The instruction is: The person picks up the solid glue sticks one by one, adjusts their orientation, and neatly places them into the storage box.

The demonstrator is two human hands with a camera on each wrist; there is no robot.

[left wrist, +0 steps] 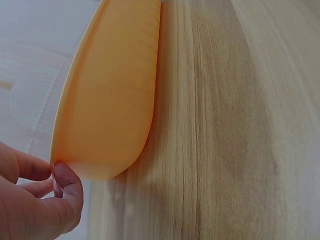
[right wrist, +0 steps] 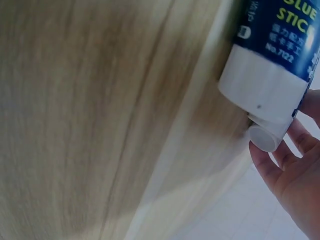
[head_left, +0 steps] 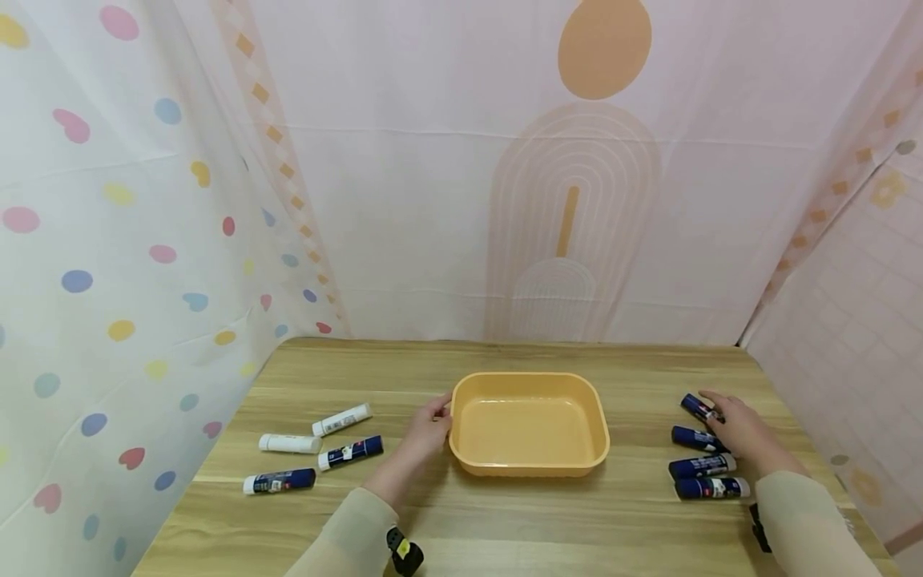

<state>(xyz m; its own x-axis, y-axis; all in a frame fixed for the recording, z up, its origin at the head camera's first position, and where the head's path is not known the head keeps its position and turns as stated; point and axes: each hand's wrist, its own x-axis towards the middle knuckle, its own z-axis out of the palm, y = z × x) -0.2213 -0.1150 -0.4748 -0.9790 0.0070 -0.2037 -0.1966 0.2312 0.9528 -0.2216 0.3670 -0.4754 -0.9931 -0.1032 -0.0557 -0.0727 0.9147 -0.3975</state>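
A yellow plastic basin [head_left: 530,469] stands mid-table. My left hand [head_left: 427,433] holds its left rim, thumb and fingers pinching the edge in the left wrist view, where the basin's outer wall [left wrist: 112,95] shows. On the right lie several dark blue glue sticks with pale ends. My right hand [head_left: 746,433] grips the farthest glue stick [head_left: 697,407], its fingers on either side. A second glue stick [head_left: 694,437] lies just under the hand, partly hidden. In the right wrist view, a nearer glue stick [right wrist: 272,70] covers much of the gripped one.
Nearer me on the right are two more glue sticks [head_left: 710,488], side by side. At left lie two white tubes [head_left: 290,443] and two blue-and-white glue sticks [head_left: 351,452]. A patterned curtain [head_left: 404,200] hangs behind the wooden table [head_left: 505,529].
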